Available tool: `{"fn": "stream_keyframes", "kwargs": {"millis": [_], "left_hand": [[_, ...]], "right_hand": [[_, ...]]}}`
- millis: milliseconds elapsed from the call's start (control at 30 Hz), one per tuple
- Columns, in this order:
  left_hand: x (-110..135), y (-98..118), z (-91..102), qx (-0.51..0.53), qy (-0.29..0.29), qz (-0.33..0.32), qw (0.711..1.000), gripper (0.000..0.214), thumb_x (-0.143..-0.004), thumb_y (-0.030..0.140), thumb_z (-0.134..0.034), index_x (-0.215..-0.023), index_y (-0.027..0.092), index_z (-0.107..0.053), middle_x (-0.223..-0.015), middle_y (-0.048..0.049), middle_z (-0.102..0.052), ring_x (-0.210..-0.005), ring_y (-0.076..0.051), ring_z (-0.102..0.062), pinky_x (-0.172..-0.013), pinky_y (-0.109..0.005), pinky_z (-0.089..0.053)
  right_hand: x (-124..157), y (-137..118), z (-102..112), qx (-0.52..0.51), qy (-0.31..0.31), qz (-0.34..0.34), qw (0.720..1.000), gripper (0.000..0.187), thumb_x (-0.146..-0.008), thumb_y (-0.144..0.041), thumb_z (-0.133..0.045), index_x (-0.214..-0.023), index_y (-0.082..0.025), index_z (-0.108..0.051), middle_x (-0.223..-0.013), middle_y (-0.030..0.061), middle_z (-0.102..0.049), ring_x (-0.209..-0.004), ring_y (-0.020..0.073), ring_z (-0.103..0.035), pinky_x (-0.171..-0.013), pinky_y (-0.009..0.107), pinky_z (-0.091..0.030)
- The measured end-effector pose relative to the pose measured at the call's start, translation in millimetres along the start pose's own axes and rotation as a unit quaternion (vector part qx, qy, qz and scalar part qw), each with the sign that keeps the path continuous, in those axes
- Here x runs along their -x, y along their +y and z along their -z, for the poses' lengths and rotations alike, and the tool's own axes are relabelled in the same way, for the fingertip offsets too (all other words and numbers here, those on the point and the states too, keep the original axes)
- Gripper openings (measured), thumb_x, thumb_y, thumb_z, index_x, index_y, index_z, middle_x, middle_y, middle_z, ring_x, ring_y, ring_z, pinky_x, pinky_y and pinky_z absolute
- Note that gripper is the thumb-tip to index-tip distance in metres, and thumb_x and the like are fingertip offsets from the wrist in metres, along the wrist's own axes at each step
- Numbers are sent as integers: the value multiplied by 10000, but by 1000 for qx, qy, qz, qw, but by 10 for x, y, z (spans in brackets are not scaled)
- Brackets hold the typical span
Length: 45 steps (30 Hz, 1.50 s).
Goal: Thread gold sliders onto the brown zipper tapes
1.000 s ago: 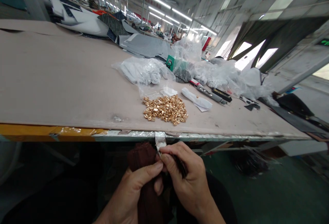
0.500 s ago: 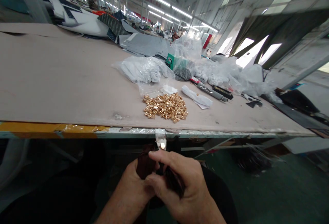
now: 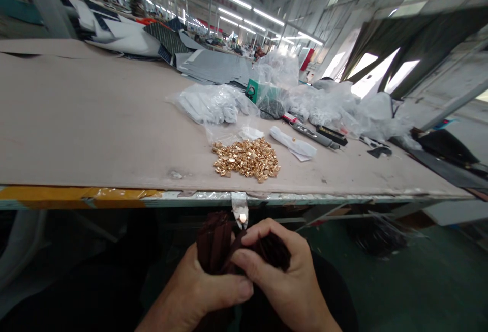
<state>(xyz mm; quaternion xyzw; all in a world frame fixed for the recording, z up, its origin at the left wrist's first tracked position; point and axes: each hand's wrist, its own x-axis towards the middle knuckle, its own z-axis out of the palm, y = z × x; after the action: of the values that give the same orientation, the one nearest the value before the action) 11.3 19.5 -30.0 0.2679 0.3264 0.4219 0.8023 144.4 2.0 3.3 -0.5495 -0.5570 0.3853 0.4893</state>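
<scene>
My left hand [image 3: 202, 283] is closed round a bundle of dark brown strips [image 3: 214, 240], which look like leather or fabric straps. My right hand [image 3: 292, 276] pinches one dark brown strip [image 3: 239, 243] between thumb and forefinger, and more dark strips [image 3: 275, 251] lie curled inside its palm. Just beyond my fingers, a pale metal jaw-like holder [image 3: 240, 205] juts from the table edge with a small gold piece [image 3: 243, 217] at its tip. On the table behind it lies a heap of small gold metal fittings [image 3: 247, 159].
The worn table [image 3: 114, 139] has yellow tape along its front edge. A clear plastic bag of white items [image 3: 213, 103], a folded white paper [image 3: 293, 144], a grey pen-shaped tool [image 3: 314, 135] and black scraps [image 3: 379, 152] lie on it. Grey sheets [image 3: 219, 65] are stacked farther back.
My hands have moved slightly apart, the right one to the right. More of the brown bundle in my left hand shows, and a strip now shows pinched in my right fingers.
</scene>
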Motion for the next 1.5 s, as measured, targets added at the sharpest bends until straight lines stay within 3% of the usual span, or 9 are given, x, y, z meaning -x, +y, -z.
{"fn": "stream_keyframes", "kwargs": {"millis": [167,433,633,800,900,1100,1300,1433,1500], "left_hand": [[48,8,-20,36,13,-26,999,389,-403,304,-933,-705,188,-717,-561,35,-623,-529,-117,-529,-524,-214,-437],[90,43,-38,-53,186,-47,980,318,-518,348,-891,-667,202,-651,-579,54,-610,-547,-113,-548,-527,-195,-471],[65,15,26,-125,151,-75,978,281,-531,357,-879,-592,199,-656,-540,47,-602,-509,-117,-540,-490,-202,-485],[68,11,-19,-99,228,-66,966,336,-461,375,-901,-705,206,-742,-564,40,-664,-503,-105,-555,-486,-182,-478],[77,52,-37,-129,211,-79,966,276,-534,377,-866,-704,199,-743,-500,57,-595,-465,-81,-484,-453,-168,-414],[86,118,2,-193,156,-65,967,272,-643,420,-804,-666,165,-712,-501,39,-539,-494,-104,-461,-472,-205,-374],[61,86,28,-24,108,49,993,286,-637,332,-823,-546,161,-613,-436,48,-481,-448,-87,-440,-467,-197,-388],[63,87,-45,-6,126,66,990,310,-576,327,-872,-544,161,-612,-405,49,-504,-412,-78,-456,-435,-178,-372],[71,101,-98,-4,141,61,988,322,-527,303,-898,-542,156,-611,-414,49,-524,-412,-75,-469,-430,-170,-375]], "right_hand": [[-20,39,5,-149,-2,-100,984,194,-654,-169,-788,-768,-177,-632,-595,-56,-608,-491,73,-524,-465,159,-406],[-9,209,66,-254,-21,-201,946,385,-613,-269,-871,-936,-153,-695,-627,-29,-653,-388,23,-415,-386,149,-334],[20,176,67,-178,-26,-143,973,226,-711,-313,-803,-711,-143,-655,-516,-64,-494,-446,46,-400,-421,164,-312],[55,121,68,-121,-45,-114,985,196,-794,-282,-719,-706,-156,-599,-506,-79,-453,-452,51,-370,-437,177,-300],[77,126,53,-97,-59,-87,990,142,-809,-267,-698,-757,-155,-628,-575,-52,-534,-511,72,-442,-494,186,-364],[76,185,67,21,-35,61,997,71,-856,-213,-661,-879,-175,-716,-767,28,-683,-680,144,-613,-627,242,-462],[88,212,83,84,-67,217,970,139,-857,-82,-601,-918,-177,-682,-790,50,-689,-729,165,-635,-663,268,-483],[98,205,42,14,16,120,993,59,-882,-159,-615,-866,-197,-657,-732,3,-630,-640,126,-570,-597,239,-439],[95,196,28,-34,13,38,999,36,-850,-224,-676,-857,-196,-654,-683,-22,-587,-589,111,-507,-550,228,-400]]}}
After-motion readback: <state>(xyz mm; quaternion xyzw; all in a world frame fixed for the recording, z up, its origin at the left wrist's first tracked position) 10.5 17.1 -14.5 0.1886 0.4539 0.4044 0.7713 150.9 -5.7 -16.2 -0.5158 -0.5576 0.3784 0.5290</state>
